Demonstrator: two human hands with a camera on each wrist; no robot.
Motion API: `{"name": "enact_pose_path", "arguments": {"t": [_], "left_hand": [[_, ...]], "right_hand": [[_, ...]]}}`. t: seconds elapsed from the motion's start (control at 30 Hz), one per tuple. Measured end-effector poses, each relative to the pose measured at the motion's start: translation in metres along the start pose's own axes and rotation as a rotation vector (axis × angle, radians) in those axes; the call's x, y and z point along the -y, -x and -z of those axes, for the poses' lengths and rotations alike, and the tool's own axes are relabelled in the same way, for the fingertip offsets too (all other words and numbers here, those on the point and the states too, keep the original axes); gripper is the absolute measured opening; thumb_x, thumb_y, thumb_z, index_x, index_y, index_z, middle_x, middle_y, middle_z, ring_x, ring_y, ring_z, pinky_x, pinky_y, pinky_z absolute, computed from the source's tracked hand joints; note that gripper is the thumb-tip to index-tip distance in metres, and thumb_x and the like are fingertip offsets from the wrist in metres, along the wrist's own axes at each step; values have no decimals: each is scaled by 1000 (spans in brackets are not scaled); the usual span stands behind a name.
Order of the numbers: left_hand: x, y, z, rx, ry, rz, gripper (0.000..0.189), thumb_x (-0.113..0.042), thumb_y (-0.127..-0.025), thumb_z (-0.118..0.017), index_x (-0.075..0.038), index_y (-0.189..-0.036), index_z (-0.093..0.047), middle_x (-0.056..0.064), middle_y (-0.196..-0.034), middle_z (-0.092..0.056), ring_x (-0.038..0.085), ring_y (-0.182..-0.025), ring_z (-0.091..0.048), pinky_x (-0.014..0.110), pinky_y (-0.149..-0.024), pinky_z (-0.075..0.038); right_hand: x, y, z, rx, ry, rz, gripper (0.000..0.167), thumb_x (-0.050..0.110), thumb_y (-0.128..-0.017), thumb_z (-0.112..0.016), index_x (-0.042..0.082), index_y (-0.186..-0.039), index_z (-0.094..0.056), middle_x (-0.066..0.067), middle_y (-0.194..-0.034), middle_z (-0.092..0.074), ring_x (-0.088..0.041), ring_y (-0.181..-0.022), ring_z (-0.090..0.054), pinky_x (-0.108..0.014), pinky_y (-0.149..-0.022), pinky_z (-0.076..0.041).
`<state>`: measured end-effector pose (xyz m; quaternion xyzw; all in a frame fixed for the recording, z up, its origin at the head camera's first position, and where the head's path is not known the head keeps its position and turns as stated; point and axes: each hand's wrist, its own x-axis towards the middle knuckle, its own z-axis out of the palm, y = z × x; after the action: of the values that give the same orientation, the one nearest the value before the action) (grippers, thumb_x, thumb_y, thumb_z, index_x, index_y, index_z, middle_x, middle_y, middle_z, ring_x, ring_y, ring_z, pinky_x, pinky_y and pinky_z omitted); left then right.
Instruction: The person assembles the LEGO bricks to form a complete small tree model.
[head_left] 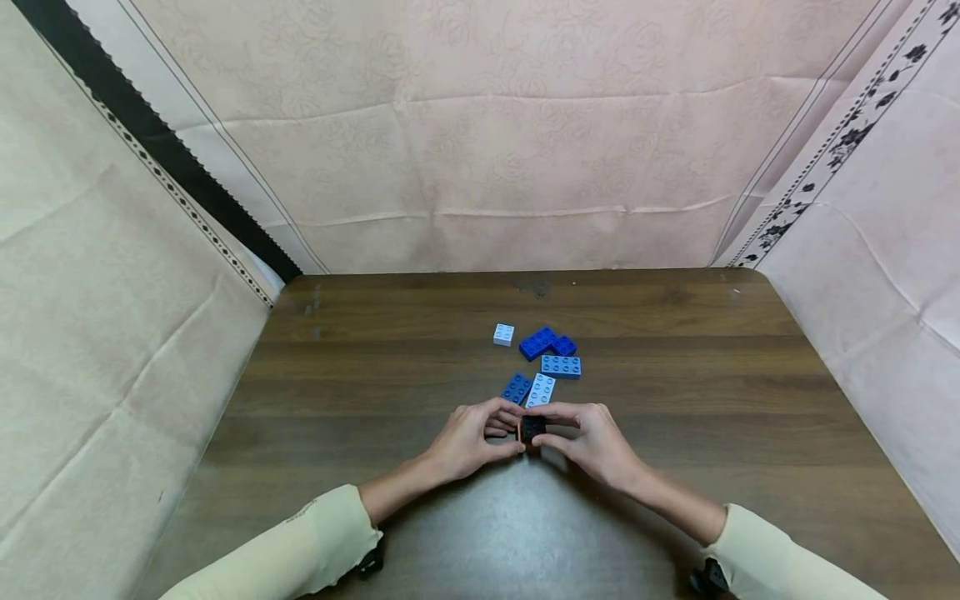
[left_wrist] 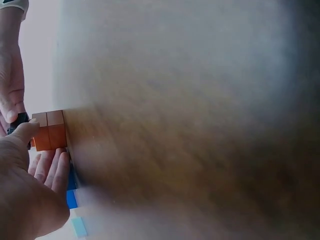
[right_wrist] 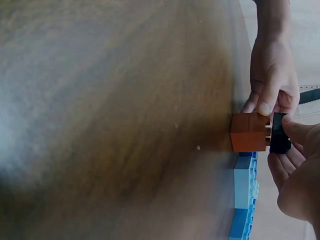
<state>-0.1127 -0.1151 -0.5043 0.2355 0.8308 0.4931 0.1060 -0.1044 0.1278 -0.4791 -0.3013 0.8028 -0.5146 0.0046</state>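
Note:
An orange-brown stack of toy bricks point(right_wrist: 248, 132) stands on the table, with its thumb-side edge gripped by my left hand point(head_left: 476, 437). Just above its studs is a black brick point(right_wrist: 280, 134), pinched between the thumb and fingers of my right hand point(head_left: 588, 437). In the right wrist view, studs show in a narrow gap between black and orange. From above, the black brick point(head_left: 533, 427) hides most of the stack. The left wrist view shows the left thumb and fingers point(left_wrist: 52, 172) about the orange stack point(left_wrist: 50, 131).
Beyond the hands lie a medium-blue brick point(head_left: 517, 388), a light-blue brick point(head_left: 541, 389) and a longer blue brick point(head_left: 561, 367). Farther back are two dark-blue bricks point(head_left: 537, 342) and a small pale-blue brick point(head_left: 504, 334). Cloth point(head_left: 480, 167) hangs behind the wooden table point(head_left: 360, 367).

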Motion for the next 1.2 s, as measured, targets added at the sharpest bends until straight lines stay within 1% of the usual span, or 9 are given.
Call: {"name": "enact_pose_path", "arguments": {"t": [0.17,0.3,0.5,0.57,0.7,0.93,1.03,1.2], "left_hand": [[-1,0,0,4,-35,-18,40,-17,-94,-85,-10,-129,-69,3,-118,-76,11,-105,-74,23,-89,-59],[-1,0,1,-1,-80,-49,39,-19,-94,-85,-10,-128,-69,3,-117,-77,10,-105,-74,22,-89,-59],[-1,0,2,-6,-147,-97,39,-21,-95,-85,-10,-129,-69,5,-118,-78,12,-104,-75,23,-89,-59],[-1,0,2,-2,-169,-108,40,-21,-95,-84,-9,-130,-68,5,-119,-77,13,-105,-75,23,-89,-58],[-3,0,2,9,-202,-102,41,-21,-96,-83,-10,-133,-66,5,-121,-76,12,-107,-74,22,-90,-58],[-6,2,2,21,-206,-76,44,-22,-98,-80,-11,-137,-64,6,-130,-73,12,-111,-73,23,-92,-58],[-6,3,2,28,-200,-71,44,-22,-99,-80,-10,-138,-63,7,-132,-72,12,-112,-72,23,-92,-58],[-6,4,4,45,-177,-73,48,-22,-98,-81,-11,-140,-63,7,-134,-72,12,-113,-72,22,-93,-56]], "right_hand": [[-3,1,-2,-8,-15,-5,40,-8,-86,-84,0,-125,-76,-13,-119,-77,-33,-112,-74,-43,-91,-60],[-4,1,-4,-5,-42,-20,41,-7,-86,-84,0,-125,-75,-14,-120,-77,-33,-111,-75,-42,-90,-61],[-6,1,-5,17,-87,-94,38,1,-89,-85,2,-126,-76,-15,-119,-77,-31,-108,-76,-37,-89,-61],[-6,1,-4,23,-88,-100,38,2,-89,-85,1,-126,-76,-15,-119,-77,-31,-108,-76,-37,-89,-61],[-6,-1,-2,41,-51,-86,37,2,-89,-85,0,-126,-76,-16,-119,-77,-31,-108,-76,-38,-89,-61],[-4,-5,1,101,38,-42,38,2,-91,-84,0,-128,-75,-15,-121,-76,-30,-111,-75,-35,-91,-60],[-4,-5,2,119,45,-41,38,4,-92,-83,1,-128,-75,-14,-122,-76,-30,-112,-74,-35,-91,-60],[-5,-7,2,127,39,-52,38,5,-92,-84,2,-128,-75,-13,-122,-76,-28,-112,-74,-33,-92,-60]]}}
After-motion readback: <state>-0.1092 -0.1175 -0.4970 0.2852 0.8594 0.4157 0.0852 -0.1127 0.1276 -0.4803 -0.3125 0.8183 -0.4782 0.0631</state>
